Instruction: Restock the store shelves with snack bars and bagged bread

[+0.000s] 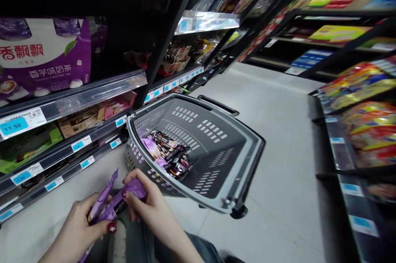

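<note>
Low at the front, my left hand [81,225] is closed around purple snack packets [102,197], its thumb pressed on their lower part. Fingers of my right hand [145,200] pinch the upper right end of one purple packet [135,189]. What is printed on the packets cannot be read. Just beyond both hands stands a grey shopping basket [229,143] on the floor. Inside it lie several purple and dark shiny packets [173,151], heaped toward its left side. Neither hand touches the basket.
Shelves with price tags [23,125] run along the left, holding a purple milk tea box [46,57] and snack boxes [83,120]. More shelves with colourful bags [368,127] stand at the right. Pale floor [278,172] stretches between them. My knees are beneath my hands.
</note>
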`<action>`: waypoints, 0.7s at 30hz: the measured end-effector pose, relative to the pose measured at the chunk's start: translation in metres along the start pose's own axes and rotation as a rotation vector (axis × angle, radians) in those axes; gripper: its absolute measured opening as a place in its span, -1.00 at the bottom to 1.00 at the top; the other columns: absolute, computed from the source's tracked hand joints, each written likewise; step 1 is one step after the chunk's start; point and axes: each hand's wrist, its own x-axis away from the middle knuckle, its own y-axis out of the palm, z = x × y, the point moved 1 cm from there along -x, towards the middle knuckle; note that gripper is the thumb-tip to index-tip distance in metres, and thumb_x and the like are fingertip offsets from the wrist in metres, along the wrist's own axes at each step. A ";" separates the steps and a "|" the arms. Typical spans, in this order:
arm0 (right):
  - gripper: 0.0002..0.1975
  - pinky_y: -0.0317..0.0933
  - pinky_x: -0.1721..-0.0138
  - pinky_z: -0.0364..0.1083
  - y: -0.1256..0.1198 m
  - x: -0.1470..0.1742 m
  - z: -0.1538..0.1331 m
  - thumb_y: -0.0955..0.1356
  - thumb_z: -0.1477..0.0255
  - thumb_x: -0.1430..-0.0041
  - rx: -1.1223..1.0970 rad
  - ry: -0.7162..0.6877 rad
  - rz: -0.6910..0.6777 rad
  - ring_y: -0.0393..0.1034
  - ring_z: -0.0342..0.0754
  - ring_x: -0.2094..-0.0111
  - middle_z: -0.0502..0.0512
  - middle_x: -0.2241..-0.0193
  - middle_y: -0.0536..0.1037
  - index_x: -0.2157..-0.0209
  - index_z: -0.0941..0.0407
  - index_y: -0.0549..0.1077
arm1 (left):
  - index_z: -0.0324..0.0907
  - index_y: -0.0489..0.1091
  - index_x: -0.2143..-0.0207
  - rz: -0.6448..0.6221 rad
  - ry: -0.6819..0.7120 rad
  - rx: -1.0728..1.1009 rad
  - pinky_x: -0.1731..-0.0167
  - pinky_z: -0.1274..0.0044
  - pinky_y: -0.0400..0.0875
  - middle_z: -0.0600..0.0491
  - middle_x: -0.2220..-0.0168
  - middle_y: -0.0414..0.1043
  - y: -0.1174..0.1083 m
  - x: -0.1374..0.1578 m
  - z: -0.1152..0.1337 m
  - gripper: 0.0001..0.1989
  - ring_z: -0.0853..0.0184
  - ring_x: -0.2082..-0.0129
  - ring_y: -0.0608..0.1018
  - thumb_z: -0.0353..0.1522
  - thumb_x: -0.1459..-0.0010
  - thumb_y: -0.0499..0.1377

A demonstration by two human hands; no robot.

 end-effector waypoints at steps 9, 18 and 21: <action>-0.92 0.07 0.62 -0.22 -0.019 0.019 -0.012 0.21 0.42 -0.16 0.338 0.017 -0.059 0.23 -0.17 0.72 -0.19 0.78 0.27 0.31 0.05 0.30 | -0.21 0.22 0.64 -0.034 -0.143 -0.145 0.58 0.60 0.01 0.23 0.63 0.06 -0.006 0.001 0.012 -0.81 0.46 0.58 0.10 -0.47 0.31 0.23; -0.91 0.08 0.65 -0.22 -0.022 0.018 -0.007 0.25 0.38 -0.14 0.163 0.081 -0.040 0.25 -0.17 0.74 -0.18 0.81 0.29 0.35 0.08 0.35 | -0.20 0.21 0.61 -0.215 -0.180 -0.108 0.57 0.58 -0.02 0.22 0.64 0.10 -0.028 0.003 0.012 -0.77 0.45 0.58 0.12 -0.42 0.32 0.26; -0.92 0.06 0.68 -0.23 -0.018 0.018 -0.008 0.26 0.38 -0.13 0.110 0.089 -0.042 0.24 -0.17 0.76 -0.19 0.82 0.28 0.36 0.08 0.34 | -0.20 0.21 0.62 -0.234 -0.160 -0.048 0.58 0.58 -0.03 0.22 0.65 0.09 -0.033 0.005 0.013 -0.75 0.46 0.58 0.11 -0.42 0.33 0.27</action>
